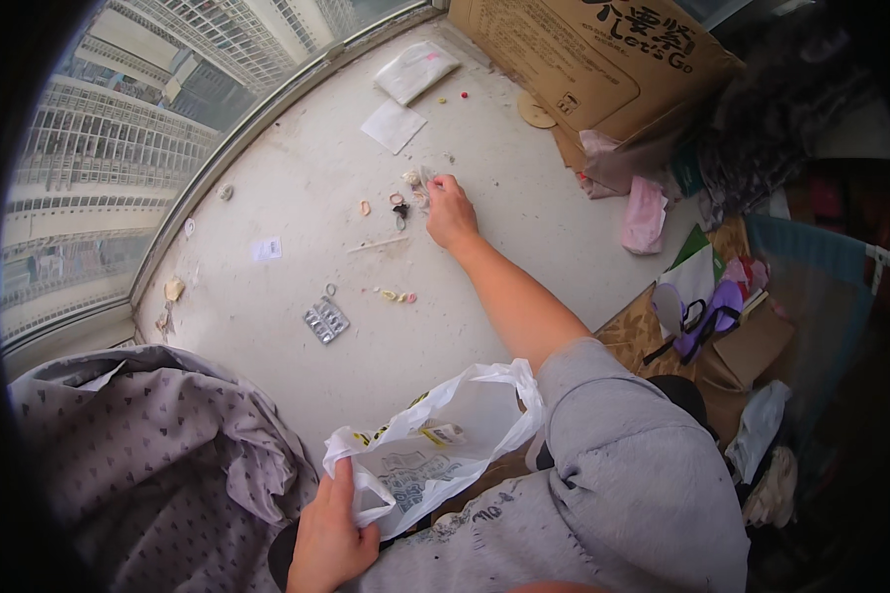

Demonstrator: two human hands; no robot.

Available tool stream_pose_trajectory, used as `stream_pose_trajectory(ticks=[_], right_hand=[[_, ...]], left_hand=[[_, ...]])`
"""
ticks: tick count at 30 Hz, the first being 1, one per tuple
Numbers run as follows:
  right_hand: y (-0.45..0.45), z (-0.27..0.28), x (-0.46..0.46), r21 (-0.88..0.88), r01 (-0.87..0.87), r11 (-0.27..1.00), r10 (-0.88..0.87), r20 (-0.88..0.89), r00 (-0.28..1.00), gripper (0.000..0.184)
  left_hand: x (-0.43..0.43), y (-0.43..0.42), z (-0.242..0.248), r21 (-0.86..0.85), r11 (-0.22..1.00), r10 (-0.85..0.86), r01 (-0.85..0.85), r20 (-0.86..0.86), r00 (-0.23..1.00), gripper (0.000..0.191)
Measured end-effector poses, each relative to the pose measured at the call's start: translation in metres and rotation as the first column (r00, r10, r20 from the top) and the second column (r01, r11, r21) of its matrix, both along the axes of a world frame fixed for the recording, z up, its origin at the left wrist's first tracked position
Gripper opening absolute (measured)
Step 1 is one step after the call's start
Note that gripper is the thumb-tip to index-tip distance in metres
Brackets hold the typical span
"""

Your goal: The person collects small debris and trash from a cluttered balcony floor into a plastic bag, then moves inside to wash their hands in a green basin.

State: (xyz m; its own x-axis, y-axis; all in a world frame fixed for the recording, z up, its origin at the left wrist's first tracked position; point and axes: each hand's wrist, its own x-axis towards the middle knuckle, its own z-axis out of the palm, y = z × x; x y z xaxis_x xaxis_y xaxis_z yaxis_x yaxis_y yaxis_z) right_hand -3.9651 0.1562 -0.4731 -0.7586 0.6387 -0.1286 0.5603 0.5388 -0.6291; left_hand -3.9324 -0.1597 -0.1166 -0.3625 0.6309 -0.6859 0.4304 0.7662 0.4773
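Note:
My left hand point(334, 522) grips the rim of a white plastic bag point(482, 408), whose mouth gapes upward near my body. A yellow-and-white wrapper point(445, 434) shows inside the bag. Farther out, my right hand point(451, 213) is over the pale ledge point(319, 185), its fingertips pinching a small crumpled scrap point(424, 178). A whitish lump point(411, 178) lies beside those fingertips. Just left of the hand are a pinkish ring-shaped band point(365, 207), a brownish band point(396, 199) and a small black object point(400, 210). A thin white stick point(377, 244) lies nearer to me.
A silver blister pack point(326, 320), a printed white label point(267, 249) and white paper packets point(415, 70) lie on the ledge. Windows point(119, 148) bound the left. A cardboard box point(601, 67) stands far right; heart-print fabric point(170, 445) is bunched near left; purple slippers point(712, 315) lie right.

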Motion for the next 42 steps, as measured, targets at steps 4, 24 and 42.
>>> stream_pose_trajectory(ticks=[4,24,42], right_hand=[[0.055,0.017,-0.016,0.122,0.257,0.959,-0.239,-0.145,0.960,0.032],[0.093,0.031,0.040,0.361,0.548,0.755,-0.640,0.221,0.736,0.031],[-0.161,0.060,0.113,0.234,-0.891,0.389,0.916,-0.202,0.346,0.036]], left_hand=[[0.000,-0.006,0.001,-0.041,0.999,0.017,-0.017,0.022,1.000,0.083],[-0.023,-0.054,0.015,0.119,0.993,-0.011,0.020,-0.072,0.997,0.075],[-0.008,-0.083,0.019,-0.029,0.969,-0.226,0.244,0.286,0.931,0.039]])
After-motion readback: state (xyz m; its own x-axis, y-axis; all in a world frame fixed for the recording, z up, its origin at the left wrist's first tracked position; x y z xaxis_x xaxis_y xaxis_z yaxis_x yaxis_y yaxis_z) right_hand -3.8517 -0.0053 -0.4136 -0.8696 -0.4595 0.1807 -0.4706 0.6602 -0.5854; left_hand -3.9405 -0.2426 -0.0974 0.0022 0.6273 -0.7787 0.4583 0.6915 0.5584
